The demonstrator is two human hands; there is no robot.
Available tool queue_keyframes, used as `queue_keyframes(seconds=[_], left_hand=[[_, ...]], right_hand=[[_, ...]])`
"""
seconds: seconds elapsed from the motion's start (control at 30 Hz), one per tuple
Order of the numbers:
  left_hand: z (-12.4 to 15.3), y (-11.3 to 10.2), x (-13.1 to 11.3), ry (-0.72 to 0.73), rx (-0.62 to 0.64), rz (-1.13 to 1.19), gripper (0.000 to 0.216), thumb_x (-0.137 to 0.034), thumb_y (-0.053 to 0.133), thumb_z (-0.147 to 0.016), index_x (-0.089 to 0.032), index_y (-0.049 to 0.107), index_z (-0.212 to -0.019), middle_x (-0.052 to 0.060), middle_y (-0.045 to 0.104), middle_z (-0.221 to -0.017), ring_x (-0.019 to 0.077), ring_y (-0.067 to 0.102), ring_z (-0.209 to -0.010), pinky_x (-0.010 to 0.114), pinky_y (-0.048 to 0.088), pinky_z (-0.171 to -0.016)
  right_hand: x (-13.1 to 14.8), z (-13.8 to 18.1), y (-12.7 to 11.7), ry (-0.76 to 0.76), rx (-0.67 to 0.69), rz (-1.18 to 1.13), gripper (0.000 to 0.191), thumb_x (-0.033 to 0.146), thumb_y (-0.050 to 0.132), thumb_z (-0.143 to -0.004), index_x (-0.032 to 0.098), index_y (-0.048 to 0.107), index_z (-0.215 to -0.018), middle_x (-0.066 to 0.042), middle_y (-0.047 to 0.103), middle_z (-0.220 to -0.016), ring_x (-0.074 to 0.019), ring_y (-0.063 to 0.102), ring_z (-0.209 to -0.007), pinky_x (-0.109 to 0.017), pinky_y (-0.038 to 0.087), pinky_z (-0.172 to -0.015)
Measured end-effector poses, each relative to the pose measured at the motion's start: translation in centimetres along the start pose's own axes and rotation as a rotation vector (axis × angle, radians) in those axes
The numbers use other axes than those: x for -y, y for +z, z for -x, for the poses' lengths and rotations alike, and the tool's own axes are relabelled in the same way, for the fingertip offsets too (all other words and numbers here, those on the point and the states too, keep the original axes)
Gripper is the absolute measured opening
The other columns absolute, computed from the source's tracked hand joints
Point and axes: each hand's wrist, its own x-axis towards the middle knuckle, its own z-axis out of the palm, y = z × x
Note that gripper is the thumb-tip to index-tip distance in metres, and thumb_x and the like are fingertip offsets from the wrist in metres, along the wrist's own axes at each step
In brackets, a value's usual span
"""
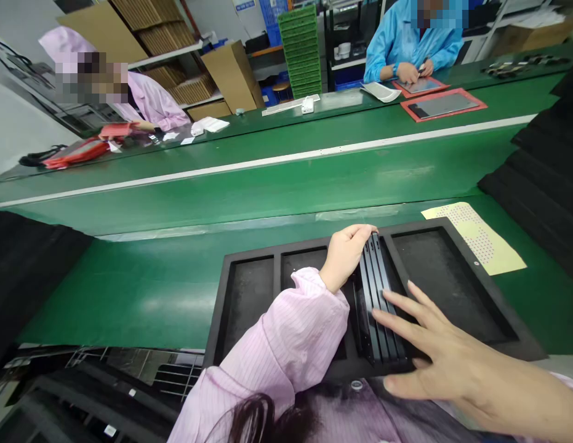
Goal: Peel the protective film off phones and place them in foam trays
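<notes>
A black foam tray (456,229) with several compartments lies on the green bench in front of me. Several thin black slabs (377,295) stand on edge, packed together, in a middle compartment. My left hand (345,253), in a pink striped sleeve, curls over the far end of the slabs, fingers closed on their top edge. My right hand (445,354) lies flat with fingers spread, fingertips resting on the near end of the same slabs.
A yellow perforated sheet (480,237) lies right of the tray. Black foam stacks (542,166) rise at the right and left edges. Across the green conveyor (268,184), a person in blue handles tablets on red mats (443,104); a person in pink works at far left.
</notes>
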Motion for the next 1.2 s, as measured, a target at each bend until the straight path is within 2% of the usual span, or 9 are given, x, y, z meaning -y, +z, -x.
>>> queue_keyframes(seconds=[0.13,0.3,0.43,0.53,0.6,0.67,0.8,0.97,1.2], left_hand=[[0.1,0.4,0.4,0.03,-0.023,-0.02,0.017,-0.025,0.054,-0.078,-0.017,0.067,-0.069,0.001,0.068,-0.074,0.0152,0.061,-0.075,0.027,0.045,-0.074],[0.6,0.5,0.6,0.111,-0.104,-0.037,0.011,-0.025,0.057,-0.077,-0.018,0.064,-0.074,0.0,0.066,-0.075,0.0159,0.059,-0.077,0.03,0.043,-0.078],[2.0,-0.4,-1.2,0.207,-0.072,0.02,0.026,-0.043,0.058,-0.077,-0.018,0.064,-0.079,0.004,0.067,-0.082,0.0183,0.061,-0.085,0.032,0.045,-0.083],[4.1,-0.8,-2.7,0.288,0.059,0.065,0.052,-0.064,0.044,-0.079,-0.016,0.065,-0.079,0.008,0.068,-0.084,0.0215,0.062,-0.086,0.035,0.047,-0.084],[5.8,-0.7,-3.1,0.421,0.149,0.076,0.063,-0.071,0.04,-0.077,-0.016,0.065,-0.09,0.009,0.067,-0.092,0.024,0.061,-0.091,0.037,0.046,-0.087],[7.2,-0.6,-2.5,0.568,0.196,0.059,0.073,-0.076,0.05,-0.065,-0.016,0.058,-0.105,0.01,0.062,-0.104,0.0269,0.059,-0.098,0.039,0.045,-0.091],[8.3,-1.4,0.3,0.648,0.151,-0.123,0.092,-0.074,0.066,-0.045,-0.019,0.045,-0.115,0.012,0.054,-0.11,0.0277,0.058,-0.097,0.044,0.046,-0.089],[8.3,-2.8,2.2,0.808,0.213,-0.35,0.073,-0.059,0.072,-0.06,-0.025,0.042,-0.116,0.008,0.061,-0.103,0.0231,0.064,-0.089,0.037,0.054,-0.077],[8.6,-2.5,1.7,1.057,0.225,-0.386,0.03,-0.041,0.056,-0.081,-0.025,0.047,-0.104,0.004,0.065,-0.085,0.0179,0.067,-0.08,0.03,0.056,-0.071]], right_hand=[[0.3,-1.2,-0.5,0.02,0.019,0.263,0.062,-0.006,0.038,-0.071,0.024,0.05,-0.124,-0.011,0.036,-0.139,-0.0366,0.02,-0.132,-0.07,0.028,-0.094],[-1.1,-3.5,0.1,-0.226,0.056,0.421,0.022,0.006,0.041,-0.086,0.017,0.059,-0.089,-0.009,0.062,-0.106,-0.026,0.052,-0.108,-0.051,0.037,-0.098],[-2.4,-3.4,-1.4,-0.25,-0.118,0.358,0.028,0.003,0.032,-0.09,0.017,0.056,-0.091,-0.007,0.065,-0.1,-0.0224,0.057,-0.099,-0.05,0.035,-0.099],[-2.4,-3.2,-2.8,-0.079,-0.383,0.051,0.018,0.021,0.049,-0.091,0.02,0.05,-0.109,-0.008,0.063,-0.104,-0.0231,0.057,-0.102,-0.044,0.039,-0.097],[-1.5,-3.3,-3.2,0.132,-0.588,-0.192,0.033,0.038,0.063,-0.085,0.025,0.049,-0.111,-0.006,0.063,-0.102,-0.0224,0.06,-0.096,-0.036,0.049,-0.087],[-0.2,-3.7,-3.0,0.302,-0.751,-0.383,0.037,0.045,0.07,-0.078,0.028,0.051,-0.105,-0.003,0.063,-0.099,-0.0209,0.062,-0.089,-0.029,0.054,-0.074],[1.8,-4.5,-1.3,0.41,-0.801,-0.58,0.035,0.043,0.076,-0.071,0.024,0.054,-0.092,-0.003,0.062,-0.09,-0.02,0.063,-0.082,-0.027,0.055,-0.069],[2.3,-4.1,0.6,0.353,-0.768,-0.651,0.048,0.056,0.073,-0.069,0.024,0.052,-0.097,-0.007,0.059,-0.102,-0.0236,0.059,-0.096,-0.031,0.053,-0.078],[3.1,-3.1,1.4,0.128,-0.721,-0.641,0.035,0.049,0.063,-0.083,0.028,0.048,-0.106,-0.004,0.06,-0.096,-0.0205,0.058,-0.095,-0.035,0.047,-0.089]])
